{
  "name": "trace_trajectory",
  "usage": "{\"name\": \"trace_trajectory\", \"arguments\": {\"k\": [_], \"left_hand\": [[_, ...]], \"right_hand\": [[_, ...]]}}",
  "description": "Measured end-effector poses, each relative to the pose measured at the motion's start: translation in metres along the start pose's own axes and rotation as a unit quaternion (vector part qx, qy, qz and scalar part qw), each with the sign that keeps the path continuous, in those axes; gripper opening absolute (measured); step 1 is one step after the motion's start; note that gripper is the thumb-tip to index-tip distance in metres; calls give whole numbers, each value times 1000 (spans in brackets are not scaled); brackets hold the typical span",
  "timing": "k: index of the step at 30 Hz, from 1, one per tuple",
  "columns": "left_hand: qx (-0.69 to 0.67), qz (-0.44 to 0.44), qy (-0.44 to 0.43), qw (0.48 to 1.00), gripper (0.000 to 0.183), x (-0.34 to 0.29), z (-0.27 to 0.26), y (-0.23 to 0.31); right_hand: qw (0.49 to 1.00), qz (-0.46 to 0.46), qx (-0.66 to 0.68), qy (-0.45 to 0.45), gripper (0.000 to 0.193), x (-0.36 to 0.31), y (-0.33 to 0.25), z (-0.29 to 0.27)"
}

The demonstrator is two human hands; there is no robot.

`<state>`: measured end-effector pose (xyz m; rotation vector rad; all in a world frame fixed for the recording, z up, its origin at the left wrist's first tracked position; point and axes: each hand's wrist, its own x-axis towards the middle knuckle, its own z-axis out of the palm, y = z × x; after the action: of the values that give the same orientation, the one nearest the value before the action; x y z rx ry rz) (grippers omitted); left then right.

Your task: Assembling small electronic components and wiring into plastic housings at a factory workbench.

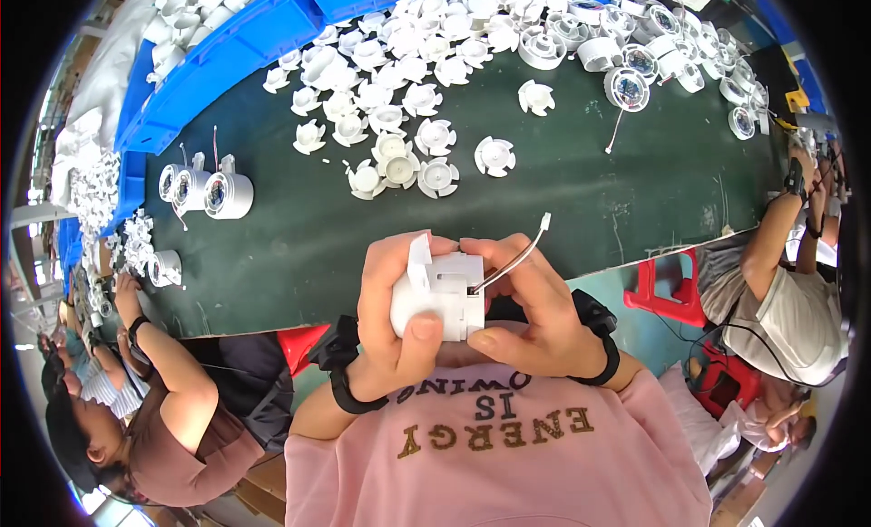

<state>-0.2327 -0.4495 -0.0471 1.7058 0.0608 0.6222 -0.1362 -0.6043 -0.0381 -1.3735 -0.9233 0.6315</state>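
One wide fisheye view looks down from the person's own head, upright and unmirrored. It faces forward over the green counter [299, 264], with the left hand [385, 314] and right hand [538, 311] close beneath it, near the middle of its field. The pink shirt [499, 477] fills the lower edge; the blue bin [227, 69] bows toward the dark round rim, and co-workers [195, 450] show at both sides.

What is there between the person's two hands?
Between the left hand and right hand, the head view shows a white plastic casing with a wire, held by both.
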Motion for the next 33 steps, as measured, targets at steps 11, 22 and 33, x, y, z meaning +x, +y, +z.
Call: {"name": "trace_trajectory", "arguments": {"k": [11, 22, 33], "left_hand": [[60, 131, -3, 990, 58, 1, -7, -6], [-125, -291, 62, 946, 47, 24, -33, -15], [-21, -333, 151, 930, 37, 19, -157, -32]], "right_hand": [[998, 36, 38, -42, 73, 3, -3, 5], [926, -63, -372, 31, 62, 43, -4, -68], [843, -9, -500, 198, 37, 59, 35, -149]]}}
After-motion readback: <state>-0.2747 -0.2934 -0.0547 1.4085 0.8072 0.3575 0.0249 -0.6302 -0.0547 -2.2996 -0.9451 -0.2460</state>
